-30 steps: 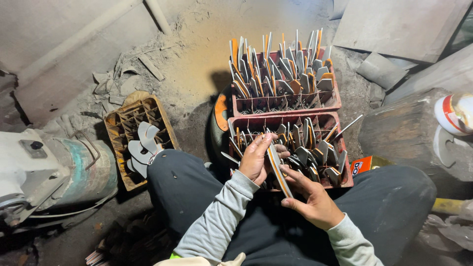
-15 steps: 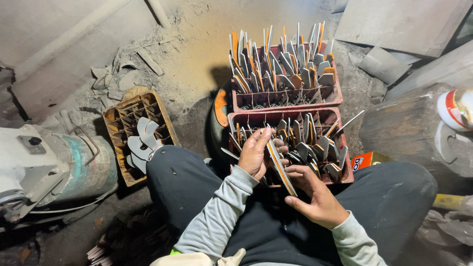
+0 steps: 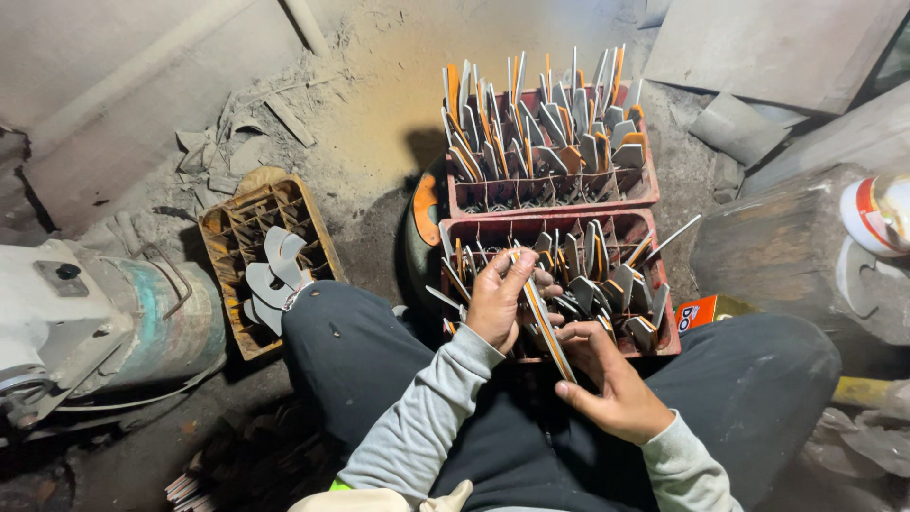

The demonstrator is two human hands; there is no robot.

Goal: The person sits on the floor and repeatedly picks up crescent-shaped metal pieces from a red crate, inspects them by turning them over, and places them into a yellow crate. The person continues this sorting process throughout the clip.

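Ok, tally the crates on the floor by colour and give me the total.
Red crates: 2, the far one and the near one under the left hand and right hand, both packed with metal blades.
Brown crate: 1, beside the left knee, with a few blades.
Total: 3 crates.

Small orange-and-white package (image 3: pixel 699 314) beside the red crate (image 3: pixel 664 343)

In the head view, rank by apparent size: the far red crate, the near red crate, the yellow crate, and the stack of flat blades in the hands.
1-2. far red crate and near red crate: look alike, and the near one is partly hidden by the hands, so unranked.
3. yellow crate.
4. stack of flat blades, held by the left hand and right hand.
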